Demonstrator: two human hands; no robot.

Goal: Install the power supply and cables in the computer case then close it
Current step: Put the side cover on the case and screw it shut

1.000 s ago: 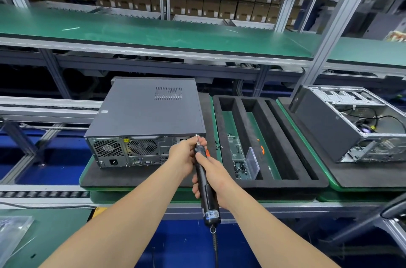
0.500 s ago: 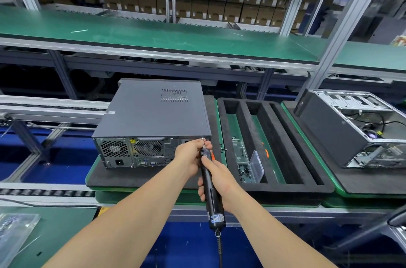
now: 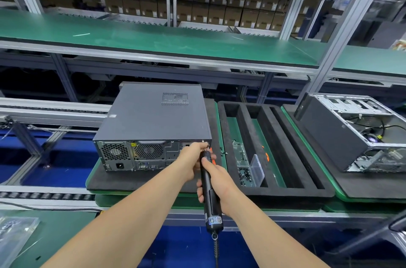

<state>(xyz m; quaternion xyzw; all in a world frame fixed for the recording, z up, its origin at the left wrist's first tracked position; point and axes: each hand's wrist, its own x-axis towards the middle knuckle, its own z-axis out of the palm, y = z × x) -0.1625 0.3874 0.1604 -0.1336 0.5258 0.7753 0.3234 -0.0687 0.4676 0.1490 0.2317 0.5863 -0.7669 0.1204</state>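
Gripping one screwdriver (image 3: pixel 212 212), two hands (image 3: pixel 193 159) (image 3: pixel 219 182); two cases (image 3: pixel 153 118) (image 3: pixel 334 133)

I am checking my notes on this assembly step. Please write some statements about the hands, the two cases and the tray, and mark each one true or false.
1. The right hand grips the electric screwdriver. True.
2. The case nearest the hands lies open. False: this closed case has its panel on; the open case sits far right.
3. The left hand holds the screwdriver's tip at the closed case's rear upper corner. True.
4. The foam tray lies left of the closed case. False: it lies to its right.
5. Loose screws lie in the tray. True.
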